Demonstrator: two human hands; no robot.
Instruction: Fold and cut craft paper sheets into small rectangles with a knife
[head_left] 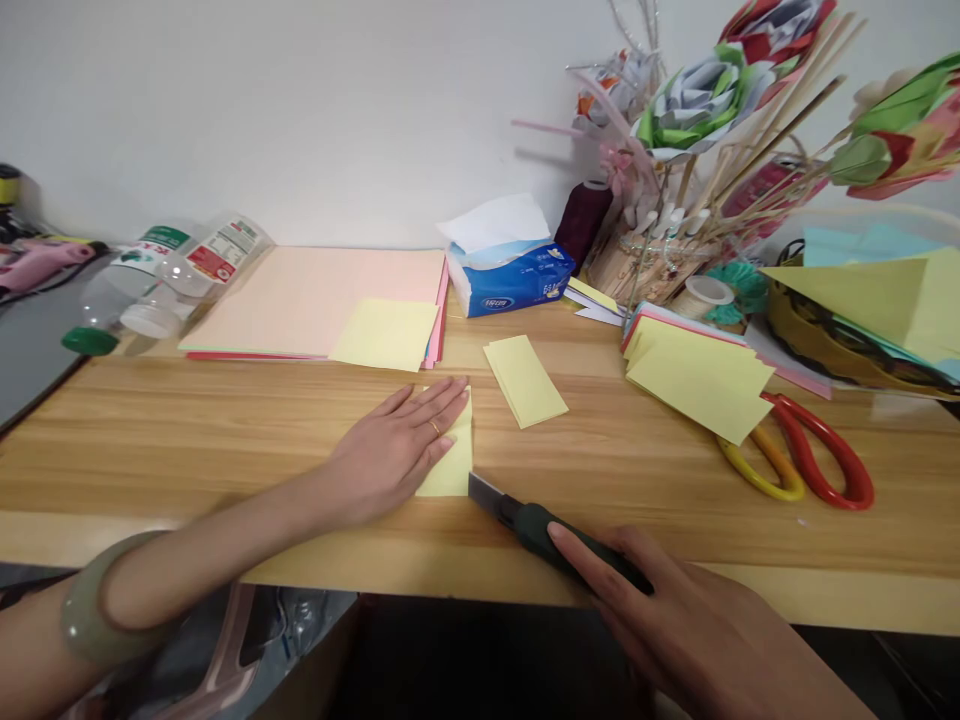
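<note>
My left hand [409, 440] lies flat on a yellow sheet of paper [455, 465] near the table's front edge, its fingers stretched out and pressing the sheet down. A ring and a bangle are on that arm. My right hand [660, 610] is wrapped round a dark green utility knife [551, 535]. The knife's blade [486, 492] is out, its tip at the lower right edge of the sheet. Just right of the sheet lies a small stack of narrow yellow paper strips [525, 382].
Behind are a stack of coloured paper [322, 290], a blue tissue pack [517, 275] and plastic bottles [135, 270]. To the right lie yellow paper pieces [694, 375], red-and-yellow scissors [821, 450], a holder with sticks and paper flowers [705, 95], and a basket [832, 335] with paper.
</note>
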